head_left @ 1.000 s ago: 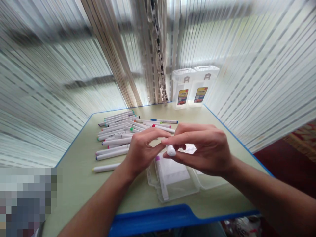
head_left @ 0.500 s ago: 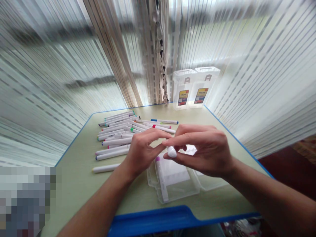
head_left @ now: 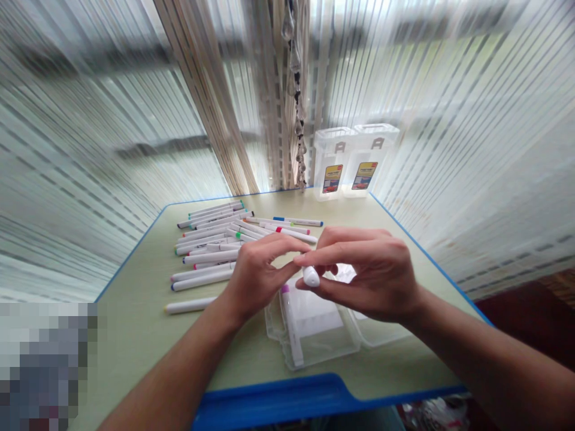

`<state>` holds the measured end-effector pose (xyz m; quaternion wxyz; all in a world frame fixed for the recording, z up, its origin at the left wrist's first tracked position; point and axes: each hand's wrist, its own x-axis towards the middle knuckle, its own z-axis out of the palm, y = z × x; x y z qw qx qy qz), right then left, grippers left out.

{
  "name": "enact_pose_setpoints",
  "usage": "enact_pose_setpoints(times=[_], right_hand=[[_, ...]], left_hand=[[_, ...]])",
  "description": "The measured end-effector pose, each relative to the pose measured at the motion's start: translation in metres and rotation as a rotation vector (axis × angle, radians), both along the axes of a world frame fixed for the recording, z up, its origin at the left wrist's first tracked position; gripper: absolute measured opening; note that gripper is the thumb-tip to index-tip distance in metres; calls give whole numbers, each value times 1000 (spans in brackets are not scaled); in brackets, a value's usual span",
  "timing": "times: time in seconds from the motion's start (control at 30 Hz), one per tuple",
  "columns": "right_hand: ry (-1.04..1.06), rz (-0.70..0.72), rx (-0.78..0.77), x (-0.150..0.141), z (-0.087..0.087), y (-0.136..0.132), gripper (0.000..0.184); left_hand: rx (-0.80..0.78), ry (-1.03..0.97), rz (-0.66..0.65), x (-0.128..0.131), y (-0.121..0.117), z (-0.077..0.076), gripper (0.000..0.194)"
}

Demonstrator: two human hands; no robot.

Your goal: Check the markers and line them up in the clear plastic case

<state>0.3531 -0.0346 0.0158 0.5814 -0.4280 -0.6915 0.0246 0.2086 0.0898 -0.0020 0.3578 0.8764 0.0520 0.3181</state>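
A white marker (head_left: pixel 311 276) points its rounded end toward me above an open clear plastic case (head_left: pixel 323 350). My right hand (head_left: pixel 368 272) pinches it between thumb and fingers. From the other side, my left hand (head_left: pixel 258 272) has its thumb and index finger closed at the same marker, whose far part is hidden by the fingers. Inside the case, at its left side, lies a white marker with a purple band (head_left: pixel 293 329). Left of my left hand, a yellow-tipped marker (head_left: pixel 191 305) rests on the table, partly covered by my wrist.
Several white markers with coloured ends (head_left: pixel 206 242) lie in a loose pile at the table's left and middle. Two clear cases with labels (head_left: pixel 332 161) stand upright at the back right. A blue tray edge (head_left: pixel 274 401) borders the front, and string curtains (head_left: pixel 112 108) hang behind.
The view has shifted very slightly. Both hands keep the same grip on the marker, and nothing on the table has visibly moved.
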Motion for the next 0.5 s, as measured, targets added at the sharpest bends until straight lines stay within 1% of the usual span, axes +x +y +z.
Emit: enact_pose_setpoints(times=[0.23, 0.4, 0.5], right_hand=[[-1, -15, -8, 2, -2, 1, 17], [30, -14, -6, 3, -3, 2, 23], [41, -24, -7, 4, -4, 1, 23]], left_hand=[[16, 4, 5, 1, 0, 1, 11], [32, -22, 11, 1, 2, -1, 7], [37, -30, 22, 2, 3, -2, 7]])
